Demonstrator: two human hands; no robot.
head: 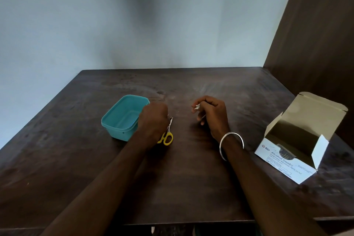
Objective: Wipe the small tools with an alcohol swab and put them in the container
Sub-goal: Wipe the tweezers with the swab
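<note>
A teal plastic container (122, 119) stands open on the dark wooden table (191, 178), and nothing shows inside it. Just right of it, my left hand (153, 117) hovers knuckles-up over small scissors (168, 134) with yellow handles; the blades poke out beside my fingers. My fingers are hidden under the back of the hand, so whether they hold a tool is unclear. My right hand (209, 115), with a metal bangle on its wrist, is curled and pinches a small white alcohol swab (197, 106) at the fingertips.
An open white cardboard box of alcohol swabs (295, 151) lies at the table's right edge, flap raised. A dark wooden panel (316, 34) rises at the right; a pale wall stands behind the table.
</note>
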